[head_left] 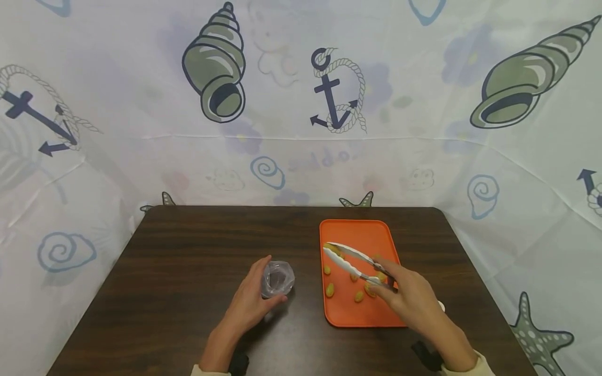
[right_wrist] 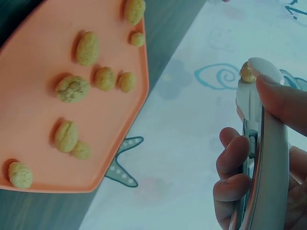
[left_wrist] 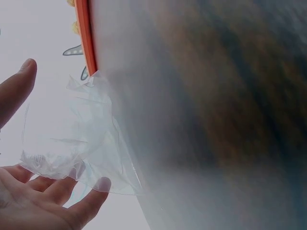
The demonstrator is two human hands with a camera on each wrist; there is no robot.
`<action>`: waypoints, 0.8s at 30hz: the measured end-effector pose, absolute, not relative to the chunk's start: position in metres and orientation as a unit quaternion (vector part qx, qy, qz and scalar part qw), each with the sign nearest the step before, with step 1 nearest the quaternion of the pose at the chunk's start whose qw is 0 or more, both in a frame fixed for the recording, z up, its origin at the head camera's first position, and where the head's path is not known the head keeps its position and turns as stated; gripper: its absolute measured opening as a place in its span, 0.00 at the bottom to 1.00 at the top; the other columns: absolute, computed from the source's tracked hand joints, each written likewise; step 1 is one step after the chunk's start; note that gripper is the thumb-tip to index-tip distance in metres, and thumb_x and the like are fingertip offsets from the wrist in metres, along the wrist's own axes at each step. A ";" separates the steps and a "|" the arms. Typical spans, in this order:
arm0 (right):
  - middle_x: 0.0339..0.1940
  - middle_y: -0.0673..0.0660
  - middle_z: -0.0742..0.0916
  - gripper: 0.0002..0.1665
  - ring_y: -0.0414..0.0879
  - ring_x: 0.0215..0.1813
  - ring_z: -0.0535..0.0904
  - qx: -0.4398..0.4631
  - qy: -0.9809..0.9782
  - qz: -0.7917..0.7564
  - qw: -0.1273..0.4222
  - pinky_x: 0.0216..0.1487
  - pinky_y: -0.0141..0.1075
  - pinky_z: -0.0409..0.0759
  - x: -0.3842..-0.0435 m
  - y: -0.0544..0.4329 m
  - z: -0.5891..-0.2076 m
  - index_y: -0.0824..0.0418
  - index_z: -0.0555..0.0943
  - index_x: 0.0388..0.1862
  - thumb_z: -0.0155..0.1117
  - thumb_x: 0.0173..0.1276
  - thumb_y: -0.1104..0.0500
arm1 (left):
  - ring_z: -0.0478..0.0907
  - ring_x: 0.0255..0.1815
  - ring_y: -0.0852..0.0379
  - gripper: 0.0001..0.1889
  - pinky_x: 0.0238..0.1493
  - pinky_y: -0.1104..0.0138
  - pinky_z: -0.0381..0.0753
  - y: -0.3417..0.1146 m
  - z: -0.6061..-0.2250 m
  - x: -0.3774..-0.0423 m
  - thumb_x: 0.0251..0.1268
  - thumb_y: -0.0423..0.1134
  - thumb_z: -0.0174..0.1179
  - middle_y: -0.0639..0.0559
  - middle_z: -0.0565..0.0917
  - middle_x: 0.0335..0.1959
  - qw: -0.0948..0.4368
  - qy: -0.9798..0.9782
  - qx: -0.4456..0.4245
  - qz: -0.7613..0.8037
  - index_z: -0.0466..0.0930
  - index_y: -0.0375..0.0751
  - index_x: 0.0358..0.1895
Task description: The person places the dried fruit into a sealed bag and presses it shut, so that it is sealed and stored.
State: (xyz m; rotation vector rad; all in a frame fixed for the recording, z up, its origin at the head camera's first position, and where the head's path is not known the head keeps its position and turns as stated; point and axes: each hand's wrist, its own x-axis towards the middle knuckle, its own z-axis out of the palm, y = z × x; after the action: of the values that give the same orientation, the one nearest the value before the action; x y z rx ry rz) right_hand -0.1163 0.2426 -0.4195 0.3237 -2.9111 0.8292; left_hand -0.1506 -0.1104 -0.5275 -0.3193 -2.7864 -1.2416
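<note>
In the head view my left hand [head_left: 251, 295] curves around a clear plastic bag [head_left: 278, 279] that stands with its mouth up on the table. The left wrist view has the fingers touching the side of the bag [left_wrist: 91, 139], with the thumb apart from it. My right hand [head_left: 414, 295] grips a pair of tongs [head_left: 359, 255] with white tips, held over the left part of an orange tray [head_left: 362, 319]. Between the tips sits one yellow-brown wrinkled oval piece [right_wrist: 247, 73]. Several similar pieces [right_wrist: 87, 49] lie scattered on the tray.
A dark wood table [head_left: 197, 245] bears the tray on the right and the bag near the middle. Behind and around it hangs a white cloth [head_left: 291, 172] printed with shells, anchors and starfish. A small white thing [head_left: 441, 306] shows partly behind the right hand.
</note>
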 end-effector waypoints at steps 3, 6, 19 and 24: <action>0.26 0.44 0.79 0.34 0.35 0.23 0.65 0.112 -0.951 0.284 0.045 0.24 0.31 0.63 -0.118 0.239 -0.418 0.50 0.81 0.66 0.78 0.62 0.48 | 0.73 0.71 0.46 0.55 0.68 0.47 0.74 -0.110 -0.527 -0.150 0.47 0.44 0.83 0.46 0.69 0.76 0.036 -0.908 -0.102 -0.405 0.60 0.46 0.80; 0.33 0.43 0.84 0.31 0.34 0.24 0.67 0.123 -0.946 0.296 0.042 0.24 0.31 0.65 -0.119 0.235 -0.418 0.49 0.81 0.64 0.79 0.62 0.50 | 0.73 0.71 0.46 0.55 0.68 0.47 0.74 -0.109 -0.527 -0.150 0.47 0.44 0.83 0.46 0.69 0.76 0.033 -0.908 -0.099 -0.405 0.60 0.46 0.80; 0.25 0.44 0.77 0.32 0.36 0.26 0.68 0.129 -0.948 0.289 0.025 0.26 0.31 0.65 -0.121 0.223 -0.418 0.47 0.81 0.65 0.79 0.62 0.47 | 0.73 0.72 0.45 0.55 0.68 0.47 0.74 -0.108 -0.526 -0.151 0.47 0.44 0.83 0.46 0.69 0.76 0.040 -0.908 -0.104 -0.404 0.60 0.46 0.80; 0.27 0.42 0.78 0.33 0.35 0.26 0.68 0.133 -0.947 0.292 0.020 0.26 0.31 0.65 -0.121 0.220 -0.419 0.46 0.81 0.66 0.79 0.62 0.47 | 0.73 0.71 0.45 0.55 0.68 0.46 0.74 -0.108 -0.527 -0.151 0.48 0.44 0.83 0.46 0.69 0.77 0.035 -0.909 -0.100 -0.402 0.59 0.47 0.80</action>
State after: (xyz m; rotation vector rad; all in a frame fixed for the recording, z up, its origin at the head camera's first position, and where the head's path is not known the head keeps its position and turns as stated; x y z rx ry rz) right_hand -0.1208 0.2195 -0.4191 0.4139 -2.9371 0.9065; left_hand -0.1508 -0.1079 -0.5268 -0.3079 -2.7947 -1.2369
